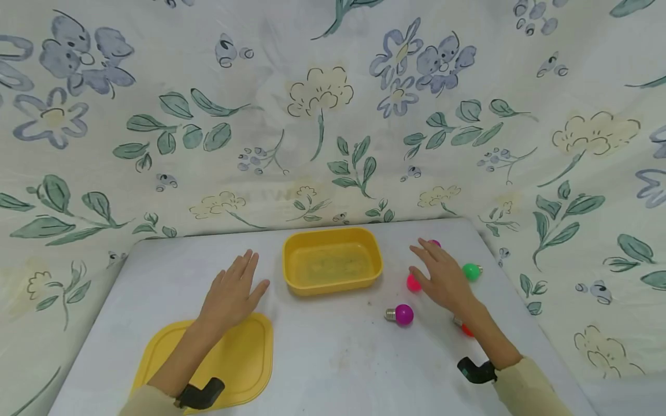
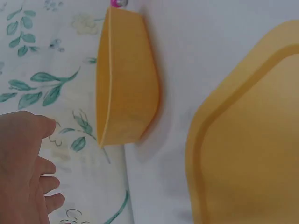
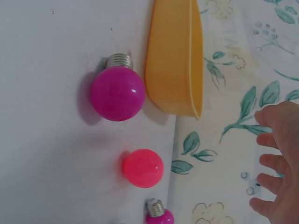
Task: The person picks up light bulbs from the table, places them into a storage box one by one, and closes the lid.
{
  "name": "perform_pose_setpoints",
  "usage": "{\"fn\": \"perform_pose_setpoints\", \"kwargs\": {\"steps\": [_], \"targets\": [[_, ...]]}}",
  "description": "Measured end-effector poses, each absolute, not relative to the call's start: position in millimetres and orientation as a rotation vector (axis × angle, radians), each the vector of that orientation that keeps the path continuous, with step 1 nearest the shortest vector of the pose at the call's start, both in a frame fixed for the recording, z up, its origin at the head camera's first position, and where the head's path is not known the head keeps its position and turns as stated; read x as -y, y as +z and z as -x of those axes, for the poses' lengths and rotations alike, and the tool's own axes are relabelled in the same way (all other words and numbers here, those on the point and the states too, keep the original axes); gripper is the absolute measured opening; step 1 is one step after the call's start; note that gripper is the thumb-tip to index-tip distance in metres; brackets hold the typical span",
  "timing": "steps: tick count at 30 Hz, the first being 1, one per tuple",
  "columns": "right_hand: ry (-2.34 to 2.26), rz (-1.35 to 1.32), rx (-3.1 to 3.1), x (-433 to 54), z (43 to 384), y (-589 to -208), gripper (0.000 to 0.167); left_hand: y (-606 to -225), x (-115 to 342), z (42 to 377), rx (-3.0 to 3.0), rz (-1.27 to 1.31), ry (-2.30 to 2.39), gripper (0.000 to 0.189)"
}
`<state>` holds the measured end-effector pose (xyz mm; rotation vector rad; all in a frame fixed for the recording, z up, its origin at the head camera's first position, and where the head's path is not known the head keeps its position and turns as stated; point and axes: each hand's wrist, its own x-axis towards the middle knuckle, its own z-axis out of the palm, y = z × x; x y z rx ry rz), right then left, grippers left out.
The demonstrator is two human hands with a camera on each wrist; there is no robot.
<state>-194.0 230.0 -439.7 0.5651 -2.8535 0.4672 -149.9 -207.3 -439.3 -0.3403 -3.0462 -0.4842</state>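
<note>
My left hand (image 1: 229, 297) hovers with straight fingers over the far edge of a flat yellow lid (image 1: 244, 358), holding nothing. On the right, my right hand (image 1: 442, 277) hangs above several coloured light bulbs, fingers extended and nothing in its grasp. Nearest to it are a pink bulb (image 1: 413, 282) and a green bulb (image 1: 472, 271). A purple bulb (image 1: 404, 315) with a silver screw base lies closer to the table's middle. Partly hidden under the right forearm is a red bulb (image 1: 467, 329); another magenta bulb (image 1: 435, 244) peeks out behind the fingers. Between the hands stands a yellow plastic container (image 1: 333, 283).
Everything lies on a white table (image 1: 333, 370). Behind and beside it hangs a floral cloth (image 1: 260, 127), close to the table's far edge. Both wrists wear a black strap-like mount, the left one (image 1: 202, 394) overlapping the lid in the head view.
</note>
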Motion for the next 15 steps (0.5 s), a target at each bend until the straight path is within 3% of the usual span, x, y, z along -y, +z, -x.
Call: {"fn": "perform_pose_setpoints", "kwargs": {"steps": [15], "targets": [[0.827,-0.508,2.897,-230.0,182.0,-460.7,0.044,-466.7,188.6,158.8,3.049,0.339,-0.473,0.063]]}}
